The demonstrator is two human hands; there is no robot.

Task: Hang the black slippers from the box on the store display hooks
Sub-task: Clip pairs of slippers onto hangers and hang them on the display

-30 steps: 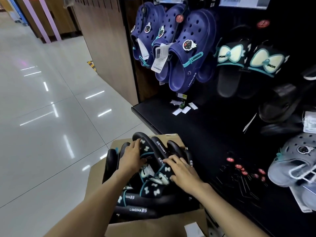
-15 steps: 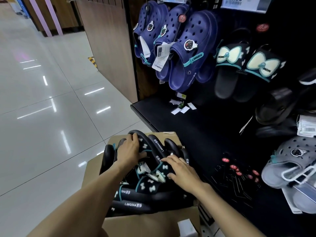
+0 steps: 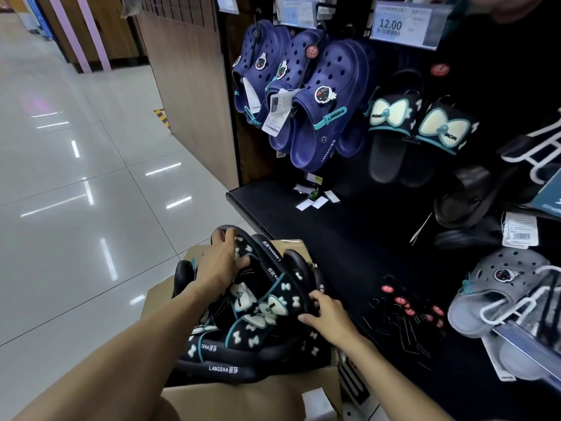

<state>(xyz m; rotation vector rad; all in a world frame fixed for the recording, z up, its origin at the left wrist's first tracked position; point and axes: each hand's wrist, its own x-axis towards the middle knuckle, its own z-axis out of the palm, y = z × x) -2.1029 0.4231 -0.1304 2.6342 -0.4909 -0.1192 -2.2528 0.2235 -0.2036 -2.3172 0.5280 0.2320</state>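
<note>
I stood in a shop, in its footwear aisle. Navy clogs (image 3: 318, 98) with paper barcode tags hung on the black display wall (image 3: 501, 71) beside black bow slippers (image 3: 422, 129), under a shelf price label (image 3: 405, 25) reading 12.00. Loose display hooks (image 3: 406, 311) lay on the black shelf (image 3: 349, 235), and the glossy tiled floor (image 3: 76, 177) ran down an aisle.

Glary floor, dim shelving, fisheye edges
</note>
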